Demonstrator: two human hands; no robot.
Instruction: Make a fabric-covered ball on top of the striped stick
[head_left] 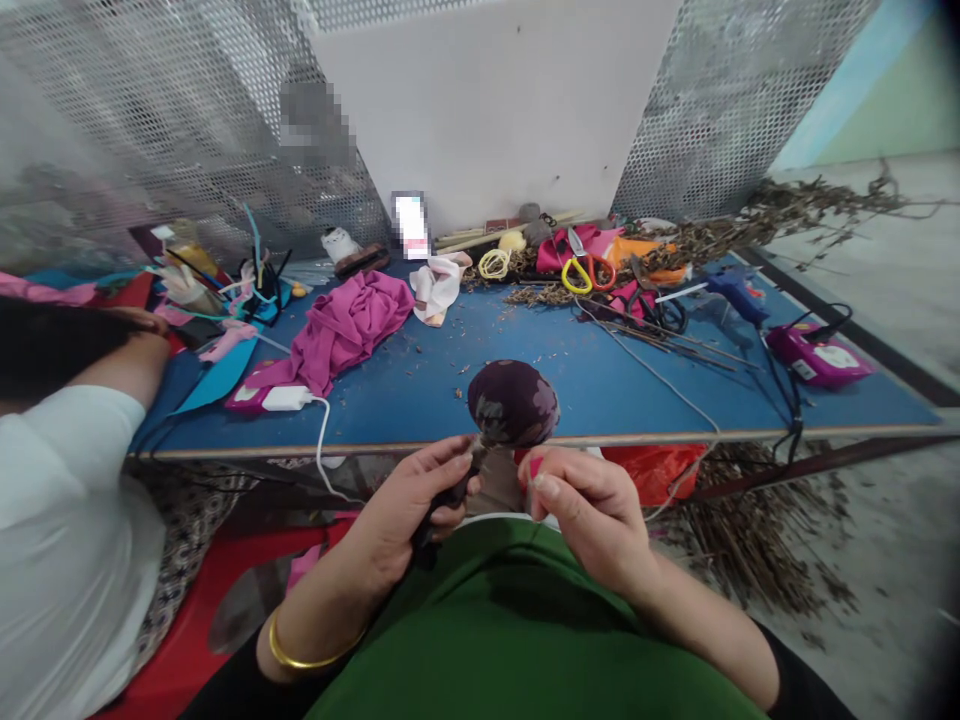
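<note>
A round bundle of dark purple cloth with a paler flower-like pattern is held up at the table's front edge. My left hand is closed around the gathered dark cloth beneath its rounded head. Close by on the right, my right hand pinches thumb and forefinger together. A small pinkish-red bit shows at those fingertips; what it is cannot be made out. Thin pale strands seem to run at the neck of the bundle, between the two hands.
On the blue table lie crumpled magenta cloth, yellow-and-orange-handled scissors, a blue glue gun, dried twigs and a magenta power block. A lit phone leans behind. Another person's arm rests at the left.
</note>
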